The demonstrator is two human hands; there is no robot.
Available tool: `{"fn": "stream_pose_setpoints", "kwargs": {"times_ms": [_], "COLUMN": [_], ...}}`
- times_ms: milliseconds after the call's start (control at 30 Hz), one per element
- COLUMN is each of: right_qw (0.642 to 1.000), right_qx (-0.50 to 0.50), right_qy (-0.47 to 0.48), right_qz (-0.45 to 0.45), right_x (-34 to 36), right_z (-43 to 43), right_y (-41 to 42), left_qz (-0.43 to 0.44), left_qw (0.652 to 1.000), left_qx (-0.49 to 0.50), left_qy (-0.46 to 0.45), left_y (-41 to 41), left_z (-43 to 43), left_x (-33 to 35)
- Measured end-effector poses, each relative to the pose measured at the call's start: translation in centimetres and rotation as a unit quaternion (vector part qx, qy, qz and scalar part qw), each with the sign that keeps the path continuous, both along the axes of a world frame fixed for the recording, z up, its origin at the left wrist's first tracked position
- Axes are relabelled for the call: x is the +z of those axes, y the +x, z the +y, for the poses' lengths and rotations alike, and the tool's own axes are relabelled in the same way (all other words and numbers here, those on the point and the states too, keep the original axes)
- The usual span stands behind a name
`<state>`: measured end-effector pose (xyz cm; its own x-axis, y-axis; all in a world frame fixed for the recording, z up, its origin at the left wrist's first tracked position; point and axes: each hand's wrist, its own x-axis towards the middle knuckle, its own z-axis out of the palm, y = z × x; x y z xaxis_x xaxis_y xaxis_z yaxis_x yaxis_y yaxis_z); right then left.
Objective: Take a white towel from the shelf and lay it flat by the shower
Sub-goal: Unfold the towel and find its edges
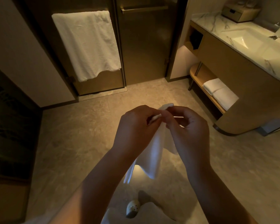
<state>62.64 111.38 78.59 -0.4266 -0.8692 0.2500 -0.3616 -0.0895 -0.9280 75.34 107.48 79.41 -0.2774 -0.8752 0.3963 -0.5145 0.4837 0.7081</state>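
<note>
Fig., L to R. Hung towel: up and to the left of the hands, draped over a bar on the shower door, not part of the job. Left hand: fingers curled shut, pinching the top edge of the towel. Towel: white, off the shelf, hanging folded betw. both hands above the floor, lower corners dangling toward the person. Right hand: fingers closed on the same top edge, touching the left hand's fingertips. Shelf: up and to the right of the hands, under the bench w/ sink; two folded towels left on it.

Step in hand (judged): pick-up done; hands appear to be finding the corners to open the cloth. Nothing laid yet.

Next move needs: hands to part along the top edge so the towel unfolds full width, then a step fwd. and a low reach to set it flat on the floor just before the shower door, edges smoothed, no bunching.
</note>
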Motion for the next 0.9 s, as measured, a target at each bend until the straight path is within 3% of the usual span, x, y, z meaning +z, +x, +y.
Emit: {"fn": "stream_pose_setpoints", "kwargs": {"times_ms": [200, 367, 500, 700, 900], "right_qw": [0.999, 0.999, 0.999, 0.994, 0.986], "right_qx": [-0.008, -0.018, -0.021, -0.054, -0.088], "right_qy": [0.032, 0.035, 0.046, 0.066, 0.101], "right_qz": [-0.027, -0.033, -0.011, 0.073, 0.096], "right_x": [0.0, -0.3, -1.0, -2.8, -5.2], "right_z": [-0.4, -0.9, -1.3, -1.3, -1.7], "right_y": [-0.2, -1.0, -2.4, -5.5, -8.9], "left_qz": [-0.059, -0.005, 0.034, -0.011, -0.064], "left_qw": [0.997, 0.998, 0.996, 0.997, 0.991], "left_qx": [-0.023, -0.058, -0.01, 0.056, 0.101], "left_qy": [-0.046, 0.034, 0.08, 0.055, 0.058], "left_y": [-0.5, 0.1, 1.3, 2.3, 3.4], "left_z": [0.2, -0.3, -1.4, -2.3, -3.5], "left_x": [0.0, -0.5, -1.1, -2.5, -3.8]}}
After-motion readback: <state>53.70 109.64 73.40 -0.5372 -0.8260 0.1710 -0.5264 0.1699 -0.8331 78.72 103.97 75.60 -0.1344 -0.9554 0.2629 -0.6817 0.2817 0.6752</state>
